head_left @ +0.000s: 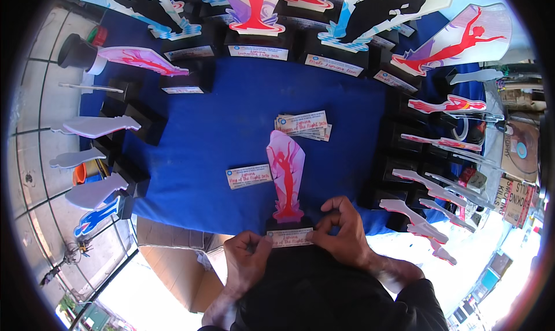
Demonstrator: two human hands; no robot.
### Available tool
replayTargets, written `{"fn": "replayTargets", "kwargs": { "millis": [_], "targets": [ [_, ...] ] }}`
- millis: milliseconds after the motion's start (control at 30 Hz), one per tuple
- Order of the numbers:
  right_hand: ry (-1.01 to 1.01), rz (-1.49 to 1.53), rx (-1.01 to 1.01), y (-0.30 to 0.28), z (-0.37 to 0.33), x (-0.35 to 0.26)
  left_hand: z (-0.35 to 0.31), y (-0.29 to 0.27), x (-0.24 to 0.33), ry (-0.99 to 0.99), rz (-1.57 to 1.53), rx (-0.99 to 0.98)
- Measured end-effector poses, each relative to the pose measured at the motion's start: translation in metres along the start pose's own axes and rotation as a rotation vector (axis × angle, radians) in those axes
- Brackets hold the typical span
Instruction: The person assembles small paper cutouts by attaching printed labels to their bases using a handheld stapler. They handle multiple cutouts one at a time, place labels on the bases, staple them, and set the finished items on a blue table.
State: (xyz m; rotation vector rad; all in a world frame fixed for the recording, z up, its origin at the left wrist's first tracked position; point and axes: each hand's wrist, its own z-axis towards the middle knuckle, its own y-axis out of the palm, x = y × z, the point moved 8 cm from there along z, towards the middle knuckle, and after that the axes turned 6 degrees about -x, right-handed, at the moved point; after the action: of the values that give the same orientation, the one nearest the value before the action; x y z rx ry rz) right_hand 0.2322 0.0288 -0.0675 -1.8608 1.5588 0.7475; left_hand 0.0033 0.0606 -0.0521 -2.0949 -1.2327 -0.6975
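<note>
A small trophy stands upright near the table's front edge, right in front of me. Its flat pink and white plate carries a red figure and rises from a black base. Across the front of that base lies a pale printed label. My left hand is closed, its thumb and fingertips at the label's left end. At the right end, my right hand presses with its thumb while the other fingers curl in beside the base. Another label lies left of the trophy, and a loose stack of labels lies behind it.
Larger labelled trophies line the back of the blue tablecloth. More trophies stand along the left side and right side. An open cardboard box sits below the front edge at left. A tiled wall is far left.
</note>
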Motion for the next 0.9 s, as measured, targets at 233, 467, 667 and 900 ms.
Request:
{"fn": "replayTargets", "kwargs": {
  "millis": [233, 467, 667, 900],
  "targets": [
    [0.044, 0.004, -0.026, 0.003, -0.002, -0.002, -0.005, -0.002, 0.002, -0.032, -0.001, 0.006],
    [0.034, 0.017, -0.024, 0.001, 0.000, 0.000, -0.002, -0.001, 0.001, 0.002, 0.001, 0.016],
    [0.043, 0.037, -0.031, 0.001, 0.001, 0.001, -0.001, -0.001, -0.003, -0.030, -0.020, 0.005],
    [0.039, 0.031, -0.032, 0.000, 0.002, 0.002, -0.002, -0.001, -0.001, -0.043, -0.006, 0.012]
  ]
}}
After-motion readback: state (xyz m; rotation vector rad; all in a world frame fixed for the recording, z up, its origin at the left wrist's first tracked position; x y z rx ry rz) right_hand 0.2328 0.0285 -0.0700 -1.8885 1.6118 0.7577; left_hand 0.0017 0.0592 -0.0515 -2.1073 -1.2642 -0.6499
